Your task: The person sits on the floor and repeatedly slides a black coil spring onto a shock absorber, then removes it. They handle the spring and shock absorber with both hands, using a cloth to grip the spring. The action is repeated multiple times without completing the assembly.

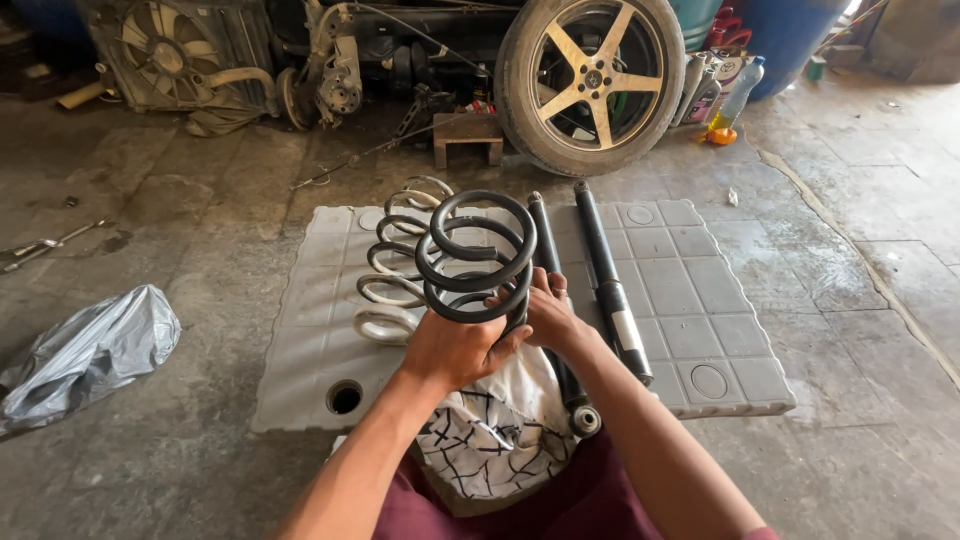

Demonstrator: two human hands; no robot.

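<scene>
Two hands, left hand and right hand, my fingers closed around black coil spring; white spring, two shock absorbers lie untouched on grey panel.

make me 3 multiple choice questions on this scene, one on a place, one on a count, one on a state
1. Where does the pale spring lie?
A. on the grey panel
B. on the plastic bag
C. against the wheel

2. How many dark shock absorbers lie on the panel?
A. one
B. two
C. four

3. How is the dark spring?
A. lying flat on the floor
B. held up in both hands
C. fitted over a shock absorber

Answers:
1. A, the pale spring rests on the panel behind the dark one.
2. B, one shock absorber and a second lie side by side.
3. B, the left hand and right hand grip its lower coils.
</scene>
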